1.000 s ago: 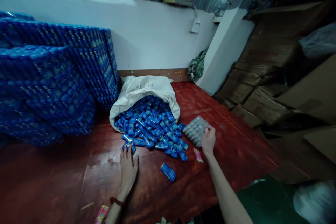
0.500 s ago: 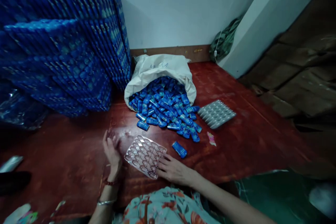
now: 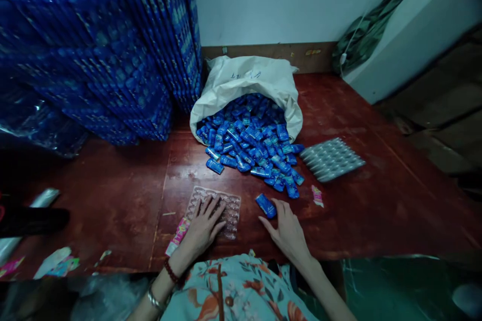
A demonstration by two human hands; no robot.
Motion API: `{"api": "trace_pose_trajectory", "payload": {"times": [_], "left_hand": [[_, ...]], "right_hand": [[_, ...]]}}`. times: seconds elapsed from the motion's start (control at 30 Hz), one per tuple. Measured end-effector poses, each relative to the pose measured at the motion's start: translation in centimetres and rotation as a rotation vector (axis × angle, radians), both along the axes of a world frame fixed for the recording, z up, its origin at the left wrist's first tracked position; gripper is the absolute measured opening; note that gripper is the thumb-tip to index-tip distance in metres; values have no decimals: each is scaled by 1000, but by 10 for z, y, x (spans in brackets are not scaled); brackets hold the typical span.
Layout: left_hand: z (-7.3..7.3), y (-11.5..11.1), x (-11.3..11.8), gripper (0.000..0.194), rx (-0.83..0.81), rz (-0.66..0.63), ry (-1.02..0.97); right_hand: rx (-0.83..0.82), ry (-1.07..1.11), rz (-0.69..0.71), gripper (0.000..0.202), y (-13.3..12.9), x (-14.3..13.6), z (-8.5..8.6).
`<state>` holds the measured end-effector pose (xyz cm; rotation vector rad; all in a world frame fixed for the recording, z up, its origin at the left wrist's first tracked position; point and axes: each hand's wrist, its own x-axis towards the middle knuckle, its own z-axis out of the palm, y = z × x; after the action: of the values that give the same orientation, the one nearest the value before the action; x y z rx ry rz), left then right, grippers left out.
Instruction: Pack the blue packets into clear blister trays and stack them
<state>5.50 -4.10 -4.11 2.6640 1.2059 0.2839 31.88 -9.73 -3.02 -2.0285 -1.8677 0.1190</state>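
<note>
On the red tabletop, a clear plastic tray [image 3: 232, 210] with rows of round hollows lies in front of me. My left hand [image 3: 205, 218] rests flat over it, fingers spread. A pink and white wrapper [image 3: 177, 236] lies beside that wrist, by the tray's left edge. To the right sits one small blue packet [image 3: 265, 206], apart from the pile. My right hand [image 3: 286, 225] is at its right side, thumb and fingers apart, fingertips close to or touching it. Behind, a white sack [image 3: 248, 74] spills a heap of similar blue packets [image 3: 256, 145].
Tall stacks of blue packs [image 3: 113, 60] stand at the left. A pile of clear trays [image 3: 332, 159] lies right of the heap, with a pink scrap [image 3: 317, 196] in front. A black object [image 3: 35, 221] and wrapper scraps [image 3: 56, 262] lie at the far left.
My left hand has come down onto the tray, and the pink wrapper now shows beside it. My right hand has left the tray for the lone blue packet. The view has shifted.
</note>
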Motion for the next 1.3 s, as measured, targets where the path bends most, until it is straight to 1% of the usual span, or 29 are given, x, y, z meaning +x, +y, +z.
{"api": "trace_pose_trajectory", "payload": {"times": [0.07,0.13,0.2,0.27,0.3,0.37,0.4,0.47,0.53,0.63,0.73,0.8,0.87,0.93,1.0,1.13,1.2,1.3], "left_hand": [[8,13,2,44,-13,28,-40],[20,35,5,39,-16,108,-143],[30,65,10,35,-21,261,-272],[34,99,19,37,-60,435,-353],[33,115,25,43,-96,499,-357],[27,141,36,53,-161,551,-352],[23,150,42,55,-181,545,-363],[13,159,49,50,-199,504,-423],[4,161,50,41,-214,446,-500],[-6,159,39,29,-242,370,-588],[-11,157,25,23,-279,339,-619],[-11,156,17,26,-318,313,-619],[-9,155,13,37,-349,245,-590],[-7,153,12,46,-350,171,-537],[-4,152,13,44,-348,140,-493],[1,146,15,36,-379,192,-507],[4,142,12,35,-371,224,-556],[7,135,4,32,-338,286,-605]], "right_hand": [[-8,-25,-5,55,0,-1,-6],[-3,-44,-6,55,2,-2,-10],[-7,-52,7,50,5,-1,-11],[-35,-49,26,43,8,0,-10],[-51,-43,30,40,9,0,-9],[-80,-25,31,38,11,0,-7],[-88,-10,29,39,11,0,-7],[-79,55,6,39,12,0,-8],[-22,181,-44,39,13,1,-12],[72,430,-173,39,16,4,-20],[32,701,-332,46,21,10,-23],[-7,884,-378,53,24,13,-22],[-12,1009,-377,55,26,15,-21],[-9,1058,-381,55,28,16,-22],[-10,1068,-395,55,29,16,-23],[-23,1102,-374,50,26,12,-21],[-16,1158,-349,47,25,3,-15],[-35,1248,-291,51,27,-18,-2]]}}
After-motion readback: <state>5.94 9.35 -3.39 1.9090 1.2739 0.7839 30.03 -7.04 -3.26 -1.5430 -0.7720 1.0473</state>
